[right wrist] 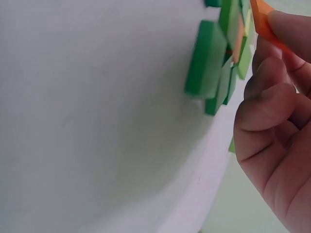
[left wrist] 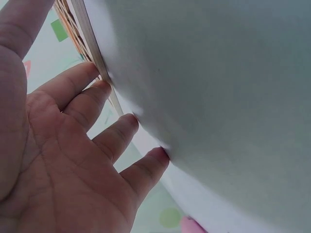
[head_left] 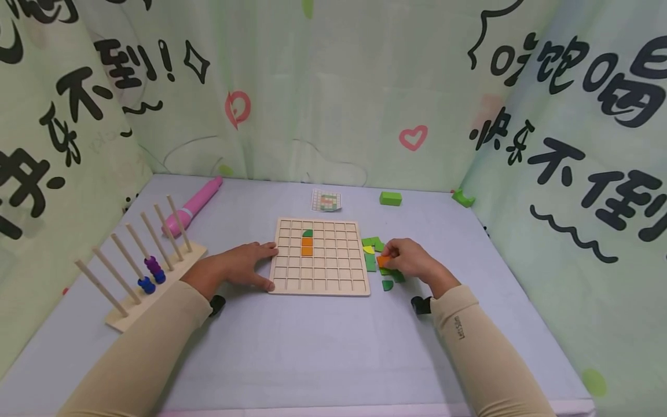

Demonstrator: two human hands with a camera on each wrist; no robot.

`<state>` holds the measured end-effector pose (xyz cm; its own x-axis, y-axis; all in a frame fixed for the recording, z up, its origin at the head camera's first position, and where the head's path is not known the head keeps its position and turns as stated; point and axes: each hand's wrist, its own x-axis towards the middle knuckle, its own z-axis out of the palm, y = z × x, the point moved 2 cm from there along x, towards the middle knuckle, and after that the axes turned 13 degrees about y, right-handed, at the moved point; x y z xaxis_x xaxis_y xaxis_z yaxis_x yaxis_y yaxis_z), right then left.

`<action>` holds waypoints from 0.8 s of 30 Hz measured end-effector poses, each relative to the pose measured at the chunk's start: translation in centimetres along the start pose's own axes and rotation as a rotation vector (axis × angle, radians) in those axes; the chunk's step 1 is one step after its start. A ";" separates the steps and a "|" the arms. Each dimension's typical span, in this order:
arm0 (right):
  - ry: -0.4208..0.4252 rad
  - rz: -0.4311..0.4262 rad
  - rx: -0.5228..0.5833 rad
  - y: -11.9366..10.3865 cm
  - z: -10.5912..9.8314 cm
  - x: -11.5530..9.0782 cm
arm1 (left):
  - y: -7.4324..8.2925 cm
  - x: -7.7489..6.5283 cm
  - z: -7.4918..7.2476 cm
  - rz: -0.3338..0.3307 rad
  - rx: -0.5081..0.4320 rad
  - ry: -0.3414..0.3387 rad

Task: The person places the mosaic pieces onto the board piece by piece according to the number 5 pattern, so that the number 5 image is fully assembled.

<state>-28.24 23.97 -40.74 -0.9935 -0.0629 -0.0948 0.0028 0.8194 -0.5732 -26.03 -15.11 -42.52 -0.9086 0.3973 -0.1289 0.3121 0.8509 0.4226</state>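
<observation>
A wooden grid board lies on the table, with two orange square tiles and a green tile set in one column. Along the board's left edge rests my left hand, thumb and fingers spread; the left wrist view shows its fingertips at the wooden edge. My right hand pinches an orange tile between thumb and finger, just right of the board. Beneath and around it lie loose green tiles and a yellow tile. A green quarter-round tile sits nearer me.
At the left stands a wooden peg rack with blue beads and purple beads. Behind it lies a pink cylindrical object. A printed pattern card, a green block and a green curved piece are at the back.
</observation>
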 end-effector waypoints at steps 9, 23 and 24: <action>-0.019 0.007 0.079 -1.0 0.9 0.9 | 0.1 0.0 0.0 -0.010 -0.006 0.000; -0.068 -0.101 0.163 -5.3 3.3 1.9 | -0.2 0.0 0.1 -0.002 -0.004 0.005; -0.071 -0.108 0.158 -5.6 3.4 2.0 | -0.2 0.0 0.1 -0.002 -0.005 0.005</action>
<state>-29.86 17.32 -40.49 -0.9785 -0.1902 -0.0800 -0.0798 0.7064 -0.7033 -26.08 -15.24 -42.69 -0.9107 0.3936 -0.1253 0.3086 0.8499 0.4270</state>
